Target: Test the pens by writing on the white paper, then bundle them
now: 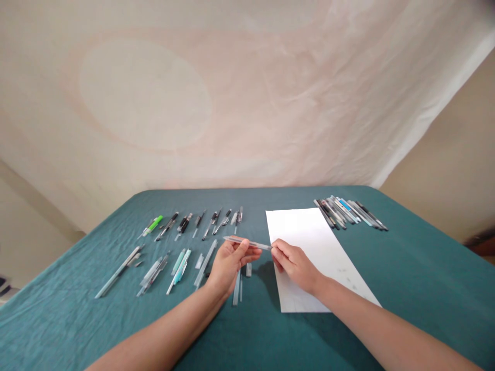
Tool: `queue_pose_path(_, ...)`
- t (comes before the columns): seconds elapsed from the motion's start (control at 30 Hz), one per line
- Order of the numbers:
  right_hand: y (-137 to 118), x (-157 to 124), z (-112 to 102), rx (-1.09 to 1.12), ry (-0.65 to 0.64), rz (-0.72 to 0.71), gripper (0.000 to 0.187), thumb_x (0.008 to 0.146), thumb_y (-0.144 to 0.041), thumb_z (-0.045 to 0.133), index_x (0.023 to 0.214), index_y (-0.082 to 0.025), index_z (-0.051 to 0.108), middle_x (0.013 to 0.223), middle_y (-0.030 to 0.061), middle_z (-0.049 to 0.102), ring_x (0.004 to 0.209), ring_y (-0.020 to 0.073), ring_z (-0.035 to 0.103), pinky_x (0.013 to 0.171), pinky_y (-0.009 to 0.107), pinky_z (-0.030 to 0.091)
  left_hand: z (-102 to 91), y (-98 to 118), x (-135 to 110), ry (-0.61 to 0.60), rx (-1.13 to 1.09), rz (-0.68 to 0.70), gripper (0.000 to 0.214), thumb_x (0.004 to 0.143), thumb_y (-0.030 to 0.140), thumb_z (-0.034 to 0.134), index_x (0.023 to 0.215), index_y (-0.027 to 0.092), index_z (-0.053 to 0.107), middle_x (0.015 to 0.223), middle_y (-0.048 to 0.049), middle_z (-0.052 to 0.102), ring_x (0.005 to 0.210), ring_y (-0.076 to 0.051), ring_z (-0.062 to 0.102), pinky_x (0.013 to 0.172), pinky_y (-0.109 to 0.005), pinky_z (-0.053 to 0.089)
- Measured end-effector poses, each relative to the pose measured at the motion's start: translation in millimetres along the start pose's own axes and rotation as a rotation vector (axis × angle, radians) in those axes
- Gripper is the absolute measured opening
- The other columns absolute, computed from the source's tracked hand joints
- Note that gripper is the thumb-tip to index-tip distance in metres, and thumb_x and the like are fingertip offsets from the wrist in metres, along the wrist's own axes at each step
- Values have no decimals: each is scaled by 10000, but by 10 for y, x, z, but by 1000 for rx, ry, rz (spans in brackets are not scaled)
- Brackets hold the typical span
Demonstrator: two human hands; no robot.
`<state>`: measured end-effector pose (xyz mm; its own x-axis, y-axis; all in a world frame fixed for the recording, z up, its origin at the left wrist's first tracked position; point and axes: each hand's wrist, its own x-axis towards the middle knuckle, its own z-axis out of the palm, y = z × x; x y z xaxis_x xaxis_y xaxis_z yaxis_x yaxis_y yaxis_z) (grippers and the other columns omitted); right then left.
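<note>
My left hand point(228, 264) pinched the clear pen point(247, 242) at frame centre, and my right hand point(296, 265) closed its fingertips on the tip, beside the paper point(309, 226). Whole pens point(350, 212) lay bundled upper right; loose parts point(170, 265), I judged, remained undone at left.

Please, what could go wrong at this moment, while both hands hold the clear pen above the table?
1. The pen is pinched only by the fingertips of the left hand and right hand; it may slip and scatter the loose parts lying beneath.
2. The right hand is over the sheet of paper; it might shift or smear it.
3. The left arm passes close to the laid-out pens; a sideways move could disorder them.
</note>
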<state>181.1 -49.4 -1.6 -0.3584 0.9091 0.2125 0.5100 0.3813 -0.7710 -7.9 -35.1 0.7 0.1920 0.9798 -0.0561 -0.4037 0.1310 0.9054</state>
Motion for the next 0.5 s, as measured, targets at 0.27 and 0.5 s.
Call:
queue_pose_path(0.27, 40, 13, -6, -261, 71, -87, 270, 966, -368, 303, 917, -208, 515, 752, 12, 614, 630, 138, 562, 599, 247, 382, -1, 25, 7, 32, -17, -34, 241, 793, 322, 658, 852, 118, 543, 836, -91, 685, 781, -196, 675, 753, -336, 541)
queue_pose_path(0.5, 54, -6, -38, -494, 97, -200, 259, 965, -294, 308, 924, -189, 542, 812, 50, 620, 720, 161, 570, 647, 262, 366, 13, 28, -6, 13, 1, -52, 240, 800, 327, 650, 842, 110, 558, 820, -93, 690, 754, -188, 676, 749, -330, 540)
